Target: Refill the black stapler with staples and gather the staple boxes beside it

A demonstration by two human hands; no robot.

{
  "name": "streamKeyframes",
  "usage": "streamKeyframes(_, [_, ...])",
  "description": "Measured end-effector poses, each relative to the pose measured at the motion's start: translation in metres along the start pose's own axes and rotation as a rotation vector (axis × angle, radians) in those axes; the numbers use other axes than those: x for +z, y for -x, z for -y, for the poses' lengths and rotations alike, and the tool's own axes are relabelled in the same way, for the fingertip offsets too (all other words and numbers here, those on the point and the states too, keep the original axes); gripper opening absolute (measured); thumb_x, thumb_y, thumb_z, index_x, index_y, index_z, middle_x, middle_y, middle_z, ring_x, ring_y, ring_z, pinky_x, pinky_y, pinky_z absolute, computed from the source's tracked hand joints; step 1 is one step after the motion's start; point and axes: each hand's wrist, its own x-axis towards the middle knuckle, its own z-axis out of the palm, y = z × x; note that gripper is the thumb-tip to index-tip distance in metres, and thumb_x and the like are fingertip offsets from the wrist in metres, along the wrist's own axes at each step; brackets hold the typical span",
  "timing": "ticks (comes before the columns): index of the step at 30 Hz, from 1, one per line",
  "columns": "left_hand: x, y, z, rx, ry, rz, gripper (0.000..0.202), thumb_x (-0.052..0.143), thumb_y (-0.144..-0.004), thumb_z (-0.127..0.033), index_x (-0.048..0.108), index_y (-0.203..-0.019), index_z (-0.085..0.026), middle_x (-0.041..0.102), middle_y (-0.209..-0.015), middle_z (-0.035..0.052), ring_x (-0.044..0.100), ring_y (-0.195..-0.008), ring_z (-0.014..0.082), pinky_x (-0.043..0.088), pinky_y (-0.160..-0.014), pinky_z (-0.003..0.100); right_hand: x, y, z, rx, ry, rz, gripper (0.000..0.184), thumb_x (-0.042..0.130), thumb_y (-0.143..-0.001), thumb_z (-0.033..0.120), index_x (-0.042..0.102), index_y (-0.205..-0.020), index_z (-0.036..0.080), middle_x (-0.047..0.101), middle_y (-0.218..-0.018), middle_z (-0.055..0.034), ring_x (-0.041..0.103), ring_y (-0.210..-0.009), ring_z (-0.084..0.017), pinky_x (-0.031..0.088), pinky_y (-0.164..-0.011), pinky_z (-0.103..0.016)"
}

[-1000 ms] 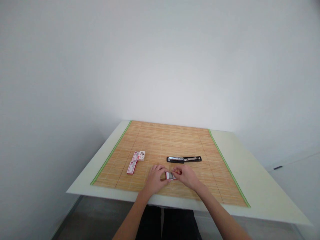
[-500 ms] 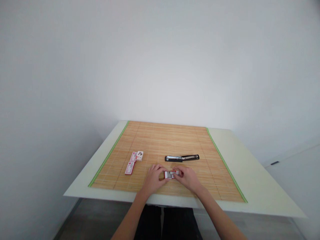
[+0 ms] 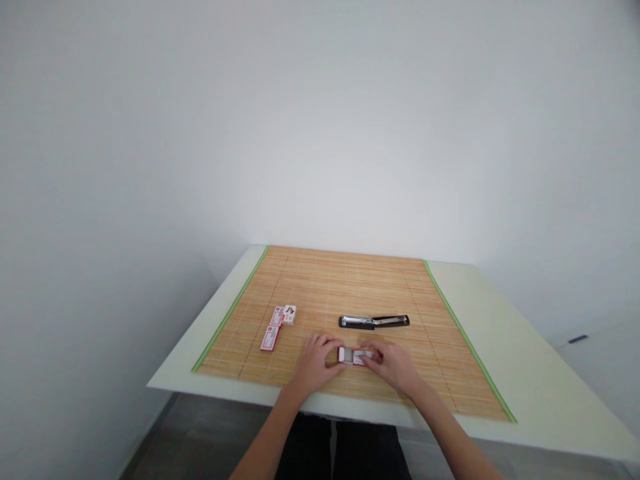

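A small red-and-white staple box [image 3: 349, 355] lies open on the mat, with grey staples showing inside. My left hand [image 3: 316, 363] grips its left end between thumb and fingers. At the right end of the box, the thumb and fingers of my right hand [image 3: 393, 363] are pinched around what looks like a greyish strip of staples, partly hidden by the fingers. Beyond the hands lies a black stapler [image 3: 374, 323], spread open with its metal magazine facing up.
Several small red-and-white boxes [image 3: 270, 338] lie together on the left of the mat, one showing a stapler picture [image 3: 289, 315]. A bamboo mat [image 3: 345, 280] with green edges covers much of the white table [image 3: 545, 393]. A wall stands behind.
The whole view has shifted, so things appear farther right. My right fingers have drawn slightly rightward along the box, and more of its inside shows. The stapler and other boxes stay put.
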Motion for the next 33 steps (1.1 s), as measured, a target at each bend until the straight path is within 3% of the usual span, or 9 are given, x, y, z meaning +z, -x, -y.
streamKeyframes(2, [-0.004, 0.004, 0.004, -0.010, 0.006, -0.003, 0.054, 0.080, -0.082, -0.044, 0.064, -0.133, -0.037, 0.064, -0.126, 0.0031, 0.054, -0.119, 0.0280, 0.042, -0.104, 0.043, -0.004, 0.006, -0.006, 0.020, -0.006, -0.006, 0.042, 0.065, -0.092, 0.051, 0.070, -0.126, 0.028, 0.070, -0.076, -0.0014, 0.064, -0.072, -0.020, 0.037, -0.066, -0.028])
streamKeyframes(5, [-0.010, 0.005, 0.010, -0.030, 0.014, 0.011, 0.044, 0.078, -0.085, -0.043, 0.069, -0.128, -0.036, 0.066, -0.121, 0.0031, 0.056, -0.116, 0.0273, 0.042, -0.102, 0.041, -0.010, 0.013, -0.014, 0.024, -0.028, 0.036, 0.046, 0.072, -0.086, 0.047, 0.068, -0.127, 0.027, 0.070, -0.077, -0.0001, 0.063, -0.071, -0.019, 0.038, -0.065, -0.028])
streamKeyframes(9, [-0.007, 0.000, 0.005, -0.037, 0.008, 0.042, 0.032, 0.077, -0.085, -0.044, 0.075, -0.117, -0.037, 0.069, -0.113, 0.0012, 0.058, -0.111, 0.0260, 0.041, -0.100, 0.041, -0.007, 0.014, -0.016, 0.028, -0.092, 0.111, 0.031, 0.070, -0.084, 0.034, 0.072, -0.113, 0.025, 0.070, -0.080, 0.0002, 0.062, -0.070, -0.017, 0.039, -0.065, -0.027])
streamKeyframes(14, [0.003, -0.006, -0.005, -0.029, 0.027, 0.044, 0.026, 0.077, -0.085, -0.043, 0.077, -0.111, -0.036, 0.072, -0.111, 0.0006, 0.058, -0.110, 0.0257, 0.040, -0.099, 0.040, -0.002, 0.006, -0.012, 0.013, -0.087, 0.136, 0.019, 0.070, -0.083, 0.034, 0.074, -0.099, 0.023, 0.070, -0.078, 0.0002, 0.061, -0.069, -0.017, 0.038, -0.064, -0.027])
streamKeyframes(20, [0.004, -0.003, -0.004, -0.026, 0.050, 0.023, 0.037, 0.075, -0.087, -0.042, 0.072, -0.124, -0.037, 0.072, -0.119, 0.0009, 0.059, -0.114, 0.0257, 0.039, -0.102, 0.041, -0.003, 0.005, -0.012, 0.025, -0.122, 0.125, 0.026, 0.073, -0.082, 0.034, 0.073, -0.105, 0.023, 0.071, -0.079, 0.0001, 0.062, -0.069, -0.017, 0.039, -0.065, -0.026])
streamKeyframes(24, [0.004, -0.004, -0.005, -0.008, 0.053, 0.049, 0.036, 0.073, -0.089, -0.040, 0.072, -0.125, -0.039, 0.072, -0.124, -0.0006, 0.059, -0.118, 0.0256, 0.037, -0.105, 0.043, -0.001, 0.007, -0.010, 0.034, -0.140, 0.103, 0.021, 0.072, -0.082, 0.034, 0.073, -0.099, 0.023, 0.070, -0.077, 0.0004, 0.062, -0.070, -0.017, 0.042, -0.068, -0.027])
streamKeyframes(28, [0.009, -0.007, -0.008, -0.005, 0.043, 0.084, 0.035, 0.070, -0.090, -0.039, 0.072, -0.125, -0.039, 0.073, -0.122, 0.0005, 0.061, -0.115, 0.0263, 0.039, -0.104, 0.044, -0.002, 0.008, -0.007, 0.014, -0.169, 0.103, 0.024, 0.071, -0.083, 0.033, 0.073, -0.105, 0.023, 0.070, -0.078, 0.0004, 0.062, -0.071, -0.017, 0.043, -0.068, -0.026])
streamKeyframes(33, [0.022, -0.003, -0.006, 0.001, 0.070, 0.038, 0.046, 0.076, -0.085, -0.041, 0.069, -0.130, -0.037, 0.075, -0.115, 0.0008, 0.062, -0.113, 0.0263, 0.041, -0.103, 0.043, -0.002, 0.009, -0.005, 0.007, -0.146, 0.100, 0.023, 0.071, -0.083, 0.033, 0.073, -0.104, 0.023, 0.068, -0.077, 0.0009, 0.060, -0.069, -0.017, 0.040, -0.064, -0.025])
